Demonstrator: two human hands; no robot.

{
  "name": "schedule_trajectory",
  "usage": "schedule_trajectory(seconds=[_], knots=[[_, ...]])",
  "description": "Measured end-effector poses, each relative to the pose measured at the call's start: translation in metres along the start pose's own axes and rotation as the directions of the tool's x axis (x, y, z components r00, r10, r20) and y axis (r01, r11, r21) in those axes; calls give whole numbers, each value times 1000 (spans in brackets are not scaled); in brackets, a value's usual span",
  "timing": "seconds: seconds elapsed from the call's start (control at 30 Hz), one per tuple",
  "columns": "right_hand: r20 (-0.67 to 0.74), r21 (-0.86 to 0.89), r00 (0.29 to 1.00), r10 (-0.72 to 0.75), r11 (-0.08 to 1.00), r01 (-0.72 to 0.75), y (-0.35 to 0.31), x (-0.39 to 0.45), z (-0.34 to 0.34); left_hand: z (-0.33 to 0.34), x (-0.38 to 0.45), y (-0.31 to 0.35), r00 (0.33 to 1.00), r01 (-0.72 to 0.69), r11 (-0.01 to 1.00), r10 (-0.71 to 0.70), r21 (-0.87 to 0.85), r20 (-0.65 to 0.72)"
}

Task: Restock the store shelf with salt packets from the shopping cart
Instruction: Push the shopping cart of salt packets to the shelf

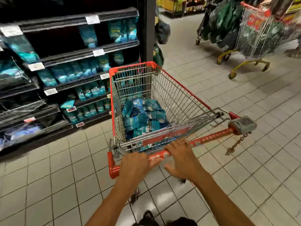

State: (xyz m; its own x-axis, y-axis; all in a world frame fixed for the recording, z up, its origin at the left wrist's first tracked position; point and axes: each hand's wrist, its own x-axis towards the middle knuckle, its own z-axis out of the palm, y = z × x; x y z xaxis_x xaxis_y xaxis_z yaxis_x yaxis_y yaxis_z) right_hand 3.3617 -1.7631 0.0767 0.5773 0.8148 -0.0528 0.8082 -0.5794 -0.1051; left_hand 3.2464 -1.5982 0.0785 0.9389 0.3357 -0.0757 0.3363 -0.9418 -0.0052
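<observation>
A wire shopping cart [177, 97] with red trim stands in front of me on the tiled floor. Several blue salt packets [143, 116] lie piled in its basket. My left hand [135, 163] grips the red handle bar [211, 136] near its left end. My right hand [182, 159] rests on the bar just to the right, fingers stretched over it and thumb spread apart. The dark store shelf [73, 79] stands to the cart's left, with rows of similar blue packets [76, 72] on several levels.
A grey coin lock [242, 125] with a hanging chain sits at the handle's right end. A second cart [259, 38] loaded with green goods stands at the back right. A dark pillar [150, 30] rises behind my cart. Tiled floor spreads right and near.
</observation>
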Motion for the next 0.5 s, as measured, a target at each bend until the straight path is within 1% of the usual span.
schedule_trajectory(seconds=[0.07, 0.1, 0.13, 0.23, 0.33, 0.43, 0.5], knots=[[-1, 192, 1000, 9, 981, -9, -10, 18, 1, -4, 15, 3, 999, 6, 1000, -6, 2, 34], [-16, 289, 999, 40, 957, -34, -12, 27, 1, -5, 23, 5, 998, 22, 1000, -22, -3, 59], [-49, 349, 996, 75, 936, -54, -11, 35, 1, -6, 30, 7, 996, 41, 999, -40, -14, 84], [-145, 384, 980, 134, 921, -69, -1, 49, 4, -8, 52, 9, 989, 71, 997, -66, -36, 136], [-159, 378, 978, 133, 923, -64, 8, 60, 6, -13, 71, 7, 979, 58, 993, -35, -107, 201], [-191, 376, 970, 149, 924, -68, 9, 67, 10, -15, 83, -2, 955, 39, 972, 32, -231, 294], [-224, 382, 962, 154, 922, -58, 8, 67, 12, -17, 88, -9, 933, 39, 929, 98, -367, 346]])
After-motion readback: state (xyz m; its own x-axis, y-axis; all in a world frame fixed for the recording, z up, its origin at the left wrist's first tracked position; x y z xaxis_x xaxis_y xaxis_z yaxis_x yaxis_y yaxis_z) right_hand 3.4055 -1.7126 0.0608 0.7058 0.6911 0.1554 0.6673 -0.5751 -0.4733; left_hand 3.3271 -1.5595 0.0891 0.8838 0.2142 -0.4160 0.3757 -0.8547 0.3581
